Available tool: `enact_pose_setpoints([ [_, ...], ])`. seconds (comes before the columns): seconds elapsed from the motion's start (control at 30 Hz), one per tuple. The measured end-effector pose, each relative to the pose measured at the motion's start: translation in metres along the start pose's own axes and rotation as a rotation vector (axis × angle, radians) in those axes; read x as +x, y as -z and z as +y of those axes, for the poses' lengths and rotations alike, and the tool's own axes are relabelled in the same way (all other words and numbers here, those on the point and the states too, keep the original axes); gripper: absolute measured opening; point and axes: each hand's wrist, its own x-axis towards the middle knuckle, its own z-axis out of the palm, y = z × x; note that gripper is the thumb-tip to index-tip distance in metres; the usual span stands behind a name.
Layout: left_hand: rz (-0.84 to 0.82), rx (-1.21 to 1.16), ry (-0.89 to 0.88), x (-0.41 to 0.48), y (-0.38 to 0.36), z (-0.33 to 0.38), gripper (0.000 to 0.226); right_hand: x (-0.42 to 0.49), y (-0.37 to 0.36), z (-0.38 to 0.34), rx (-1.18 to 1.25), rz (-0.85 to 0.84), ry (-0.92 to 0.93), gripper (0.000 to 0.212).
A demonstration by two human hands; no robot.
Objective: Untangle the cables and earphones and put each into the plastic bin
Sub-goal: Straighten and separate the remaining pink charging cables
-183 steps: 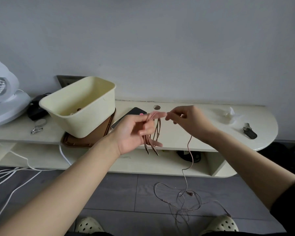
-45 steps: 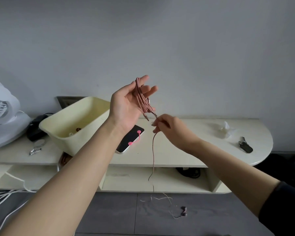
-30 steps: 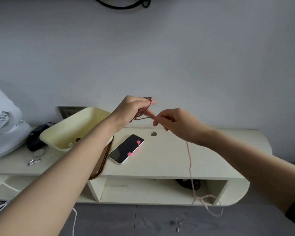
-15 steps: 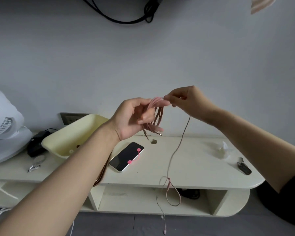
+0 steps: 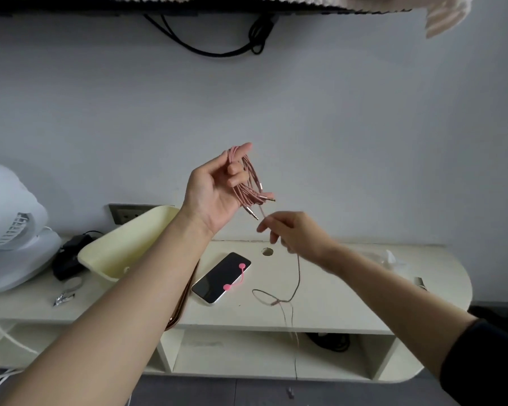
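The right hand [image 5: 295, 234] had dropped below the left hand [image 5: 214, 190], pinching a thin pink strand [image 5: 298, 271]; the left gripped a coiled pink cable bundle [image 5: 247, 183] mid-frame.

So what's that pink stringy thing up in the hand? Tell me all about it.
The pink cable is thin, wound in loops round the raised fingers of the left hand. Shiny metal plugs poke out below the loops. One strand runs down to the right hand, which pinches it, then dangles in a loose loop.
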Motion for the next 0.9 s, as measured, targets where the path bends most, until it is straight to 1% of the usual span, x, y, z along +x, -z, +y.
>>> enact_pose_setpoints([
  [0.07, 0.102, 0.108, -0.064, 0.003, 0.002, -0.004, 0.039, -0.006, -0.010, 0.003, -0.051, -0.049, 0.013, 0.027],
  [0.1, 0.126, 0.219, -0.070, 0.004, 0.005, -0.007, 0.037, -0.007, -0.012, 0.003, -0.080, -0.056, 0.021, 0.027],
  [0.13, 0.127, 0.362, -0.057, 0.004, 0.008, -0.009, 0.034, -0.008, -0.012, 0.003, -0.110, -0.057, 0.026, 0.027],
  [0.2, 0.118, 0.721, -0.045, 0.000, 0.014, -0.011, 0.027, -0.009, -0.010, 0.001, -0.169, -0.063, 0.032, 0.028],
  [0.23, 0.126, 0.895, -0.048, -0.003, 0.017, -0.012, 0.027, -0.009, -0.009, 0.000, -0.200, -0.076, 0.037, 0.028],
  [0.27, 0.129, 1.039, -0.042, -0.005, 0.020, -0.013, 0.031, -0.011, -0.009, -0.001, -0.230, -0.094, 0.045, 0.028],
  [0.33, 0.095, 1.244, 0.008, -0.009, 0.025, -0.016, 0.043, -0.015, -0.007, -0.001, -0.289, -0.133, 0.066, 0.027],
  [0.4, 0.039, 1.334, 0.099, -0.012, 0.029, -0.020, 0.040, -0.017, -0.001, -0.001, -0.353, -0.153, 0.079, 0.026],
  [0.47, 0.013, 1.319, 0.191, -0.017, 0.029, -0.025, 0.044, -0.014, 0.010, -0.001, -0.405, -0.135, 0.076, 0.023],
  [0.57, -0.034, 1.231, 0.277, -0.026, 0.026, -0.033, 0.049, -0.010, 0.031, -0.004, -0.465, -0.073, 0.108, 0.017],
  [0.63, -0.062, 1.168, 0.313, -0.030, 0.026, -0.038, 0.046, -0.008, 0.042, -0.006, -0.538, -0.056, 0.161, 0.014],
  [0.7, -0.083, 1.054, 0.337, -0.030, 0.028, -0.040, 0.040, -0.005, 0.048, -0.005, -0.566, -0.035, 0.184, 0.013],
  [0.83, -0.191, 0.809, 0.402, -0.031, 0.022, -0.041, 0.035, -0.002, 0.049, 0.001, -0.490, 0.039, 0.162, 0.018],
  [0.9, -0.222, 0.623, 0.391, -0.031, 0.020, -0.039, 0.035, -0.002, 0.045, 0.006, -0.407, 0.088, 0.158, 0.023],
])
